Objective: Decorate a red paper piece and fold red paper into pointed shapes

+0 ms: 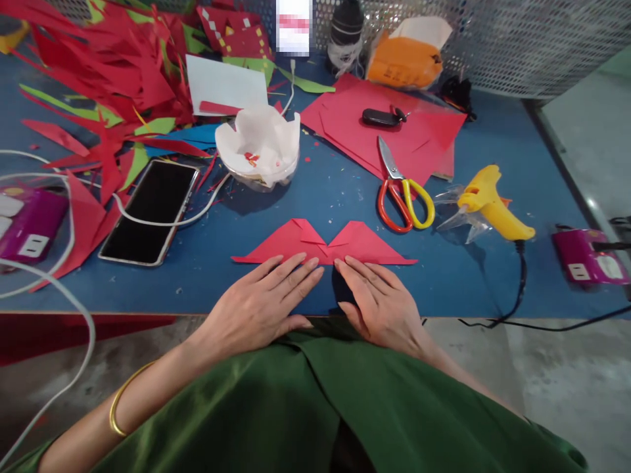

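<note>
A folded red paper (325,246) lies on the blue table, with two humps and a dip in its middle. My left hand (266,295) rests flat, its fingertips on the lower edge of the paper's left half. Against the lower edge of the right half lie the fingertips of my right hand (379,299). Both hands have their fingers stretched out and grip nothing. Behind the paper to the right are scissors (394,177) with one red and one yellow handle, blades spread slightly. A white-lined bowl (261,148) holds small red scraps.
A phone (150,213) lies left under a white cable. Red and green paper scraps (133,72) pile up behind it. Red sheets (384,131) bear a black key fob. A yellow glue gun (495,203) and purple power socket (589,256) are at right. The table's front edge (123,313) runs below.
</note>
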`<act>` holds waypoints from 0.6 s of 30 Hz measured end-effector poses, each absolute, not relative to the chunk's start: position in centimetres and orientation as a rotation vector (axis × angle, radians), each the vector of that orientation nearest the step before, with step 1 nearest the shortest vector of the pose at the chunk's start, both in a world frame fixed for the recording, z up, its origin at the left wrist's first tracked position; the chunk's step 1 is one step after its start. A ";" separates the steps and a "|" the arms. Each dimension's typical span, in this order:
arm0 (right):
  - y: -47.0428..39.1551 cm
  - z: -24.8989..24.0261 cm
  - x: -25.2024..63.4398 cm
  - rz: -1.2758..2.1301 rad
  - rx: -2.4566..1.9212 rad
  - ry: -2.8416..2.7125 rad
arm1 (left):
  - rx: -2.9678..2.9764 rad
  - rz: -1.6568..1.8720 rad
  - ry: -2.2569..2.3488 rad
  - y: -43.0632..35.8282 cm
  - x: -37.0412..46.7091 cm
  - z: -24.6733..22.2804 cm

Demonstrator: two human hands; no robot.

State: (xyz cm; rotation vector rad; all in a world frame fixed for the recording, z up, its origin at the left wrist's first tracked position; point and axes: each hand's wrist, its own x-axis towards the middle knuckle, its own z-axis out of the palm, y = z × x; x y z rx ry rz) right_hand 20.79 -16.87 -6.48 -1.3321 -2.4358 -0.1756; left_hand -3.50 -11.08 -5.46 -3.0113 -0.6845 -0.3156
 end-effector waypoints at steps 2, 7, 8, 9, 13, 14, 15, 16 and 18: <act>-16.9 -6.3 20.8 -0.171 -1.331 -2.427 | -3.002 -0.326 -0.762 -11.2 -4.6 -5.3; -16.8 -5.9 20.6 -0.168 -1.340 -2.410 | -2.873 -0.363 -1.020 -11.0 -8.9 -4.9; -16.8 -5.9 20.6 -0.169 -1.343 -2.407 | -2.844 -0.356 -1.039 -10.8 -9.7 -4.8; -16.8 -5.9 20.6 -0.171 -1.343 -2.404 | -2.808 -0.372 -1.055 -10.6 -10.3 -4.6; -16.7 -6.1 20.7 -0.219 -1.335 -2.396 | -2.608 -0.686 -1.136 -9.9 -9.8 -3.4; -16.6 -6.1 20.7 -0.242 -1.334 -2.399 | -2.611 -0.764 -1.107 -9.7 -8.9 -3.1; -16.4 -6.0 20.8 -0.264 -1.331 -2.405 | -2.634 -0.839 -1.064 -9.6 -7.7 -2.9; -16.1 -6.0 20.9 -0.281 -1.324 -2.413 | -2.695 -0.846 -1.034 -9.4 -6.4 -2.8; -15.5 -5.7 21.1 -0.292 -1.296 -2.429 | -2.820 -0.796 -0.962 -9.1 -3.8 -2.8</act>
